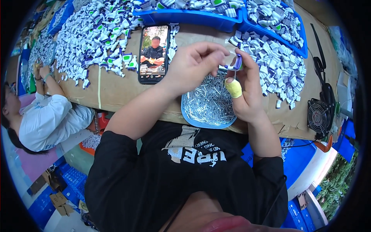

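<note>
White plastic piece (233, 65) with a purple end is pinched between the fingertips of both hands, above the far edge of a blue tray (208, 123) filled with small metal pins (208, 101). The left hand (192, 66) is closed on the piece from its left side with thumb and forefinger, while the right hand (247, 91) is gripping it from the right, one finger wrapped in yellow tape (233, 88). A heap of white parts (276, 67) is spread on the brown table (116, 91) just right of the hands, and more parts with green and purple marks (96, 38) are piled to the left. Blue bins (193, 17) (also filled with such parts) are set along the far edge. A phone (154, 54) is lying flat beside the left hand, its screen lit. A small black fan (319, 116) is standing at the right.
</note>
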### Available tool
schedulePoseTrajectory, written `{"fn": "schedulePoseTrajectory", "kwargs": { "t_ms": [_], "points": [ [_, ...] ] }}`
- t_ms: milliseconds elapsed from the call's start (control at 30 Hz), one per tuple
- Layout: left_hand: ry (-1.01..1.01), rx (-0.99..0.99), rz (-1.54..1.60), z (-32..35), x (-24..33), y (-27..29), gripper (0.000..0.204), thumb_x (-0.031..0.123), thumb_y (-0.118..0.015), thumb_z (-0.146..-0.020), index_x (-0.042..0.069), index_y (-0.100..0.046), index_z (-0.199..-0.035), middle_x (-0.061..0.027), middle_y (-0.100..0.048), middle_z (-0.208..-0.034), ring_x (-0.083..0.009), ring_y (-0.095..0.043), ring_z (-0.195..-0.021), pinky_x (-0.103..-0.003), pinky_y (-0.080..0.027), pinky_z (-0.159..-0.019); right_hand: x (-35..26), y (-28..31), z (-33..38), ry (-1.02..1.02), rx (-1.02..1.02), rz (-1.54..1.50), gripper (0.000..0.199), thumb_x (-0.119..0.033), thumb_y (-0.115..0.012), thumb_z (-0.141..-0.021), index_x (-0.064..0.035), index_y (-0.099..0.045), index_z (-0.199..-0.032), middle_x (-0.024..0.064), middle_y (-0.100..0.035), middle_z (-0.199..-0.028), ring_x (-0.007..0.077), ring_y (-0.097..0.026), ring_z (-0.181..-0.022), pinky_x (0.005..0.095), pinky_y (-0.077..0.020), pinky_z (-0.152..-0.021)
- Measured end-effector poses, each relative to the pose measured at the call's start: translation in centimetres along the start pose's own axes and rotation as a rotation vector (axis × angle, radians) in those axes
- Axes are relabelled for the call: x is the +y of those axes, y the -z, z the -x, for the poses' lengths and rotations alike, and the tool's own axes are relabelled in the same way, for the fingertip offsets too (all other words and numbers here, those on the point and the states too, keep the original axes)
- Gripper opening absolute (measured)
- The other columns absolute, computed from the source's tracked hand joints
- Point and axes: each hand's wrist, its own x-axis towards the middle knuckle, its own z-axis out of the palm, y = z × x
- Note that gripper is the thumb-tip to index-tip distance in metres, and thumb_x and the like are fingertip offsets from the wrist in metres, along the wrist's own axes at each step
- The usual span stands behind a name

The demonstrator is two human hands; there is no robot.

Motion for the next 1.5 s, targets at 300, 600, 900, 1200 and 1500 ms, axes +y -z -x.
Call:
{"fn": "schedulePoseTrajectory", "kwargs": {
  "t_ms": [300, 600, 900, 1200, 1500],
  "points": [
    [0.184, -0.018, 0.195, -0.2, -0.6, 0.5, 0.030, -0.006, -0.037, -0.080, -0.004, -0.053, -0.107, -0.0126, -0.061, -0.098, -0.0086, -0.056, -0.069, -0.015, -0.035, -0.049, 0.4, 0.3, -0.1, 0.031, 0.102, -0.067, 0.048, -0.005, -0.057, -0.084, -0.0006, -0.038, -0.127, 0.0108, -0.045, -0.113, 0.0156, -0.049, -0.092, 0.0259, -0.0401, -0.082],
    [-0.282, -0.197, -0.234, 0.3, -1.8, 0.6, 0.041, -0.012, -0.029, -0.081, 0.005, -0.037, -0.117, -0.0259, -0.038, -0.136, -0.0162, -0.062, -0.095, -0.015, -0.036, -0.053, 0.0, 0.4, 0.2, -0.061, -0.012, -0.050, 0.046, -0.002, -0.053, -0.084, -0.0008, -0.037, -0.127, 0.0086, -0.050, -0.111, 0.0139, -0.050, -0.097, 0.0267, -0.0383, -0.086],
    [-0.309, -0.315, -0.118, 0.3, -2.3, 0.5, 0.049, -0.016, -0.028, -0.078, 0.007, -0.035, -0.121, -0.0308, -0.027, -0.140, -0.0238, -0.050, -0.119, -0.020, -0.045, -0.074, -0.6, 0.0, -0.4, 0.091, 0.036, 0.304, 0.031, 0.000, -0.064, -0.073, 0.0009, -0.058, -0.103, 0.0082, -0.059, -0.083, 0.0132, -0.053, -0.065, 0.0241, -0.0431, -0.059],
    [-0.384, -0.365, -0.240, 0.3, -2.4, 0.5, 0.054, -0.020, -0.029, -0.076, 0.009, -0.036, -0.121, -0.0291, -0.029, -0.141, -0.0337, -0.044, -0.124, -0.035, -0.038, -0.099, -0.8, 0.2, -0.6, 0.185, 0.003, 0.427, 0.033, 0.005, -0.061, -0.063, -0.0020, -0.059, -0.096, 0.0115, -0.060, -0.085, 0.0274, -0.060, -0.068, 0.0334, -0.0484, -0.056],
    [-0.520, -0.354, -0.739, 0.1, -1.4, -0.1, 0.053, -0.001, -0.056, -0.071, 0.016, -0.043, -0.120, -0.0176, -0.042, -0.136, -0.0344, -0.061, -0.097, -0.037, -0.055, -0.067, -0.6, 1.0, -0.7, 0.279, -0.081, 0.611, 0.028, 0.004, -0.061, -0.061, 0.0002, -0.058, -0.089, 0.0135, -0.057, -0.085, 0.0307, -0.057, -0.074, 0.0373, -0.0465, -0.061]
  ]
}}
